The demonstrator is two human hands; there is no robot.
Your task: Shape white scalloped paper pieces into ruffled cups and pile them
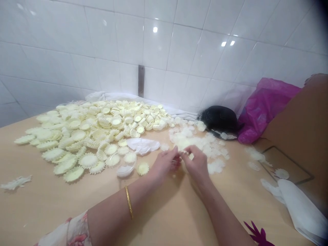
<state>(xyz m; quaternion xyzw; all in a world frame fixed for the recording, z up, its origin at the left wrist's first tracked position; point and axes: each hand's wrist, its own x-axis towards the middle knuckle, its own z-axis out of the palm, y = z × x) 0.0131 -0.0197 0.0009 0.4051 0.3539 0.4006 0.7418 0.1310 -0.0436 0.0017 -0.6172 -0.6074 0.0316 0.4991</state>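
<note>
Close in, the left hand (pixel 165 164) and right hand (pixel 196 164) both pinch tight on one thin white piece (pixel 183 154), apparently peeling it apart, so a gentle pull is needed.

Bare tabletop (pixel 51 205) in front; disc heap (pixel 97 133) left, pink bag (pixel 263 106) right.

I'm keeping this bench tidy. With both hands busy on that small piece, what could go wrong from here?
1. The left hand and right hand pinch a small pale piece by fingertips only; it could slip into the white frilly scraps just behind.
2. The yellow scalloped discs and the scraps nearly meet, so they may mix.
3. The small clear dish near the left hand could get knocked.
</note>
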